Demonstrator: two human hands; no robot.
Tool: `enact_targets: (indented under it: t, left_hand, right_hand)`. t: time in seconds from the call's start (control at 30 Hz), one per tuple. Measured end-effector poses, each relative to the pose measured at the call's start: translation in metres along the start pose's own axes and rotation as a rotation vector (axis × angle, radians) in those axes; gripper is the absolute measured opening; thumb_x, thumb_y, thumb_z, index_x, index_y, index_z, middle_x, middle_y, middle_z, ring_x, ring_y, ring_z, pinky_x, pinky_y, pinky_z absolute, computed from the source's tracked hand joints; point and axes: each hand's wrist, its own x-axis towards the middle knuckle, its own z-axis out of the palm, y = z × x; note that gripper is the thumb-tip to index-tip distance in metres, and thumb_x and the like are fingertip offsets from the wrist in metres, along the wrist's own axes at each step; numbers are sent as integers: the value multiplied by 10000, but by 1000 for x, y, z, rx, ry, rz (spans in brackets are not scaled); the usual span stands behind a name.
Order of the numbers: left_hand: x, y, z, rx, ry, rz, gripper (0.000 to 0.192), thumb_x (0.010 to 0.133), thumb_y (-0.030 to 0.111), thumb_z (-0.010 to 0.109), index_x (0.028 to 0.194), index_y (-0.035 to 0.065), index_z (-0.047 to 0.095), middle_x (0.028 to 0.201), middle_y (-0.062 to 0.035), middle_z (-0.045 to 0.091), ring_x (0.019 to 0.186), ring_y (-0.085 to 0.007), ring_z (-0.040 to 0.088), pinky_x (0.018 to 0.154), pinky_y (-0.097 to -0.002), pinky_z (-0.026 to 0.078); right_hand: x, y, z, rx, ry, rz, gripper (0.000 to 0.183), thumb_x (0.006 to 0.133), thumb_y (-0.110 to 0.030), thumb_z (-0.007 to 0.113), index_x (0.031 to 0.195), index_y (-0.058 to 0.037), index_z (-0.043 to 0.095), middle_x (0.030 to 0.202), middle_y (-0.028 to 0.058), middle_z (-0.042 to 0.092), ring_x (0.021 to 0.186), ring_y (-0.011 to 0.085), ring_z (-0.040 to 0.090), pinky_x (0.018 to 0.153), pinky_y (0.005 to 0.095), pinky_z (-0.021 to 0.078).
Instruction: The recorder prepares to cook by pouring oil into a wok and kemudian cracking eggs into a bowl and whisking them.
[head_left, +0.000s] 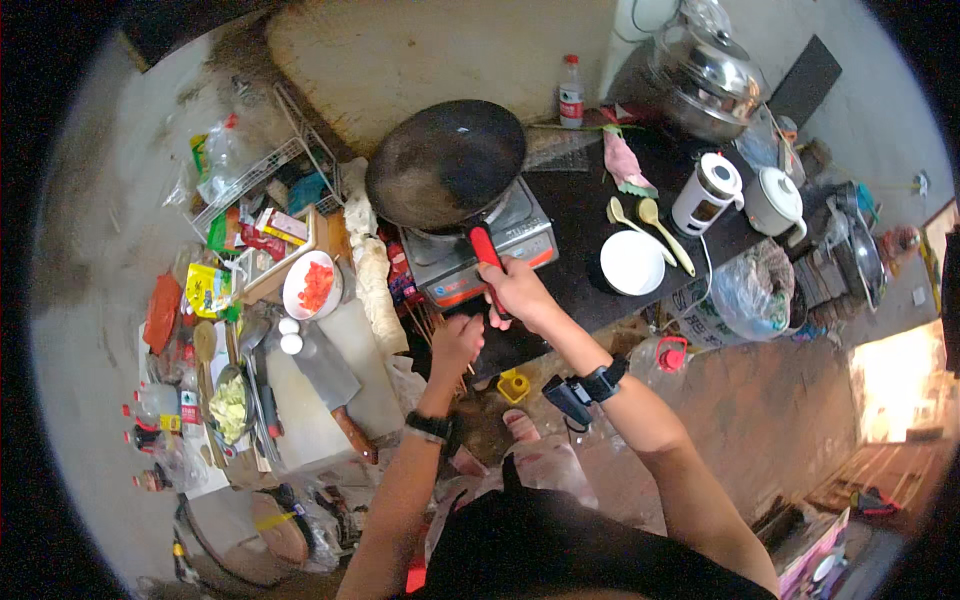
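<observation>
My right hand (517, 291) is closed around the red and black handle of a dark wok (448, 165), which rests tilted on a silver electric cooker (487, 240). My left hand (456, 341) hangs with curled fingers just left of the handle, near some thin wooden sticks (429, 326); whether it holds anything is unclear. A white bowl of chopped red pieces (312, 286) stands to the left, beside two white eggs (290, 336). A cleaver (327, 369) lies on a whitish cutting board (300, 431). Right of the cooker are an empty white bowl (632, 262) and two pale spoons (664, 234).
A white electric kettle (775, 202) and a white blender-like jug (706, 195) stand on the right of the black countertop (577, 187). Behind them is a large steel pot (705, 82). A bowl of chopped pale-green vegetable (229, 405) and several plastic bottles (157, 401) are at the left.
</observation>
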Motion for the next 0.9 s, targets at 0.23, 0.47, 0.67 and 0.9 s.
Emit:
enact_targets:
  t: [0.23, 0.47, 0.67, 0.9]
  left_hand:
    - [44, -9, 49, 69, 154, 287, 294, 831, 302, 581, 738, 23, 575, 543, -17, 506, 386, -107, 427, 370, -227, 328]
    - [55, -24, 71, -150, 126, 189, 309, 824, 328, 594, 744, 29, 577, 551, -20, 510, 377, -109, 415, 362, -224, 314]
    - [90, -6, 79, 72, 219, -326, 354, 815, 373, 608, 703, 39, 565, 535, -23, 516, 358, -94, 380, 337, -223, 257]
    - [94, -19, 89, -67, 248, -250, 288, 825, 307, 612, 703, 56, 540, 531, 3, 469, 361, -57, 355, 330, -200, 232]
  right_hand:
    - [30, 37, 13, -115, 189, -290, 315, 857, -254, 523, 754, 44, 507, 562, 62, 522, 448, 134, 509, 420, 275, 395]
    - [5, 55, 14, -764, 457, -506, 512, 854, -422, 512, 1035, 57, 500, 839, 247, 597, 782, 425, 575, 964, 446, 317]
    - [-48, 84, -2, -102, 404, -385, 392, 876, -340, 505, 952, 44, 512, 746, 244, 566, 752, 397, 566, 676, 425, 450]
    - [-61, 136, -9, 98, 299, -269, 308, 900, -290, 475, 854, -4, 581, 621, 187, 550, 562, 329, 565, 524, 379, 426]
